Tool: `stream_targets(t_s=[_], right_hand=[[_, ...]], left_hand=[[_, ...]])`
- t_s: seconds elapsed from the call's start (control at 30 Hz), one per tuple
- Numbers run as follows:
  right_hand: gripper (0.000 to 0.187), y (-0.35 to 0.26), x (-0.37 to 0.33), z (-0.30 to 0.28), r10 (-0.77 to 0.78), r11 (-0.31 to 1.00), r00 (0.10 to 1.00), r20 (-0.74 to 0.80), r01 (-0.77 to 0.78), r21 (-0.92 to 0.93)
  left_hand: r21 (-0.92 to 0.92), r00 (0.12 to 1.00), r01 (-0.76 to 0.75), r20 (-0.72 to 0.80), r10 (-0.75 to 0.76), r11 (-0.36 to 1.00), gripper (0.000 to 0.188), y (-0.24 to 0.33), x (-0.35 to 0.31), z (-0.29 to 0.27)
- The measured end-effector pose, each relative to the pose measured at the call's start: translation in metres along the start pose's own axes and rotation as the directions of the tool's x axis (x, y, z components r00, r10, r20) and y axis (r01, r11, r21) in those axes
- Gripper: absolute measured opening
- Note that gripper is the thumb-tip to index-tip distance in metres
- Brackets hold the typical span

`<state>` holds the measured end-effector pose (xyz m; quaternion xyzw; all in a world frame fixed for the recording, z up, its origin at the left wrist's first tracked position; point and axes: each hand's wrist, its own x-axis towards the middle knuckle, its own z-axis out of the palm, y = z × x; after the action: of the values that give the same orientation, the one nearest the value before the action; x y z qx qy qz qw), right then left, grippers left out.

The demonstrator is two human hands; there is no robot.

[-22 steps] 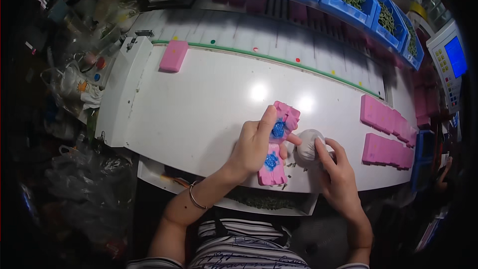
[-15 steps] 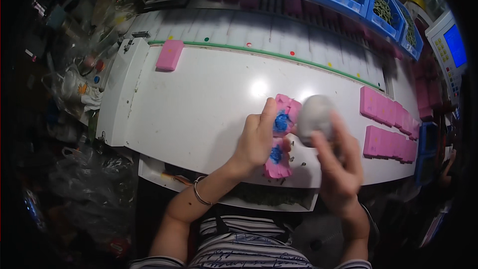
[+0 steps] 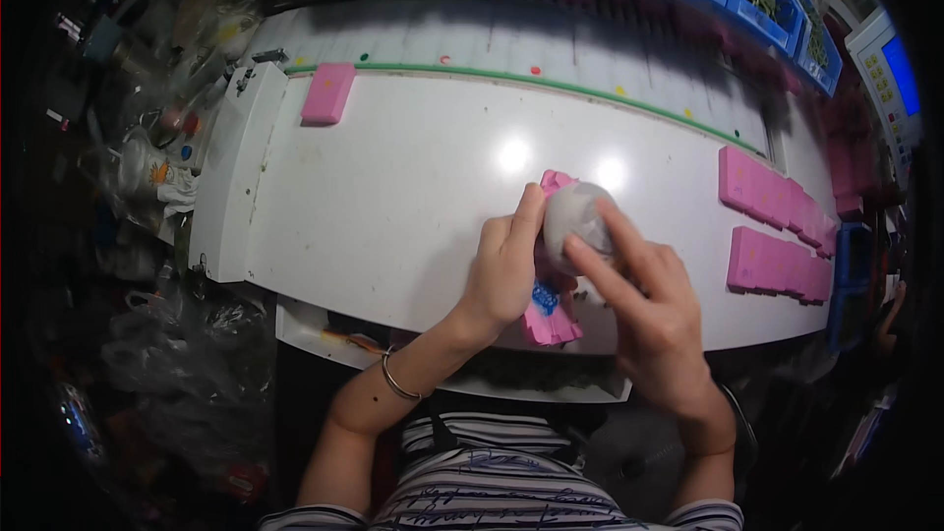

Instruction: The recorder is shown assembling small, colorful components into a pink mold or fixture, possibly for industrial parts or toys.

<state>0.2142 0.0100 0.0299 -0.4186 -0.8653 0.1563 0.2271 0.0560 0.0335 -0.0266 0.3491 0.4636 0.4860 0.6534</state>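
Observation:
My right hand (image 3: 661, 320) is closed around a smooth, rounded grey stone-like lump (image 3: 578, 218). The lump is against the upper crumpled pink piece (image 3: 557, 179) and hides most of it. Just left of them, my left hand (image 3: 500, 270) is closed with its thumb up, gripping the side of that pink piece. A second crumpled pink piece (image 3: 553, 328), with a blue patch (image 3: 544, 299) on it, lies directly below, partly behind my left hand. Whether the two pink pieces are joined is hidden.
A single pink packet (image 3: 327, 93) lies at the far left of the white table (image 3: 413, 167). Two rows of pink packets (image 3: 777, 264) stand at the right. Blue bins (image 3: 759, 0) of dried green plant bits line the back. An open drawer (image 3: 320, 336) juts out below the front edge.
My right hand has brought the grey lump left onto the upper pink piece, covering the blue patch there. My left hand keeps its hold. The whole view has shifted slightly.

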Motion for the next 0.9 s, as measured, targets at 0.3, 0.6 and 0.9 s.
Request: stream_targets(t_s=[0.3, 0.6, 0.9], right_hand=[[0.065, -0.018, -0.005, -0.017, 0.106, 0.951, 0.965, 0.24, -0.169, 0.259], [0.068, 0.023, -0.027, -0.011, 0.319, 0.937, 0.935, 0.155, -0.336, 0.095], [0.03, 0.004, 0.011, 0.016, 0.364, 0.734, 0.909, -0.202, -0.147, 0.663]], left_hand=[[0.267, 0.761, -0.626, 0.001, 0.649, 0.733, 0.034, -0.005, 0.001, 0.001], [0.09, 0.986, -0.155, 0.077, 0.148, 0.984, 0.044, 0.01, -0.005, -0.017], [0.008, 0.926, -0.219, 0.318, 0.205, 0.976, 0.073, 0.014, -0.017, -0.005]])
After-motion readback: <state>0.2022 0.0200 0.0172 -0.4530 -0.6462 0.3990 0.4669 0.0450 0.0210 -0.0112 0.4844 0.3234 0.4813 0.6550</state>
